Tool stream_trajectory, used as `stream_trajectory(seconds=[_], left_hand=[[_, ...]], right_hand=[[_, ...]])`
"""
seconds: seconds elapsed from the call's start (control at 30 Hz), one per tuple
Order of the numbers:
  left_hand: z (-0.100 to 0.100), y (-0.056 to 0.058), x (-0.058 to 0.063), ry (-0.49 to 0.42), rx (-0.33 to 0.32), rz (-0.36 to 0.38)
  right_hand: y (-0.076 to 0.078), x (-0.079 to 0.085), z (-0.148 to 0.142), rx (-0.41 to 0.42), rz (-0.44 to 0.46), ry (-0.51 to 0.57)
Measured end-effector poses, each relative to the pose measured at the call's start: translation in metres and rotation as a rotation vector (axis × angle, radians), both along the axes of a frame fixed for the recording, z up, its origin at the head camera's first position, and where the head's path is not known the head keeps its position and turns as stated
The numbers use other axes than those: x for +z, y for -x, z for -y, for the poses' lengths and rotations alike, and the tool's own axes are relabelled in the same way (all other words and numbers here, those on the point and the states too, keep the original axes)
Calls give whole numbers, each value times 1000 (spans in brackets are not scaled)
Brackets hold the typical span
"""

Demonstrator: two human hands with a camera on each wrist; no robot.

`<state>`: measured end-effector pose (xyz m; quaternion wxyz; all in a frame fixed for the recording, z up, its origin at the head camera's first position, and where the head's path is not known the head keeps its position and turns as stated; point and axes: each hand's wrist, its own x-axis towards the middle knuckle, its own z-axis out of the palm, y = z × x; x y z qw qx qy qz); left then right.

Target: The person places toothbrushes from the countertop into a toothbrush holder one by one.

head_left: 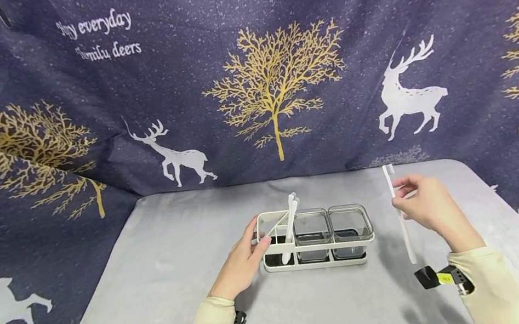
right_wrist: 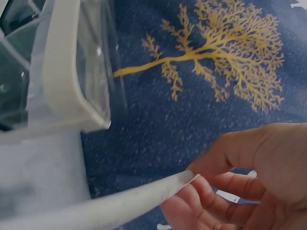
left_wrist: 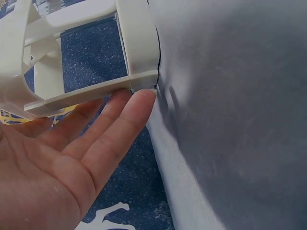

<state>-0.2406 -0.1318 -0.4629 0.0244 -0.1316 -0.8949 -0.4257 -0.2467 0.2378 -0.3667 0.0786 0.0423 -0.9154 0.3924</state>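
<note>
A cream storage rack [head_left: 321, 243] stands on the table. My left hand [head_left: 241, 264] holds its left end, thumb over the front rail and fingers along the end. In the left wrist view the fingers [left_wrist: 108, 139] lie nearly straight against the rack's lower edge. To the right of the rack, my right hand [head_left: 427, 205] pinches a white toothbrush [head_left: 406, 235] between thumb and fingertips. The brush is nearly upright, bristles at the top. Slim white sticks [head_left: 290, 221] lean in the rack's left part; their kind is too small to tell.
Two clear cups [head_left: 350, 221] sit in the middle and right parts of the rack. Grey cloth covers the table [head_left: 167, 285]. Behind it hangs a dark blue curtain [head_left: 164, 87] with deer and trees.
</note>
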Motion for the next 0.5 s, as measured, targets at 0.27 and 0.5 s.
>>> stream_trajectory(seconds=[0.27,0.5], left_hand=[[1,1,-1,0,-3,-3],[1,0,-3,5,2,-12]], right_hand=[[-2,7,17,34,-78,234],[-4,12,35,54,-126,470]])
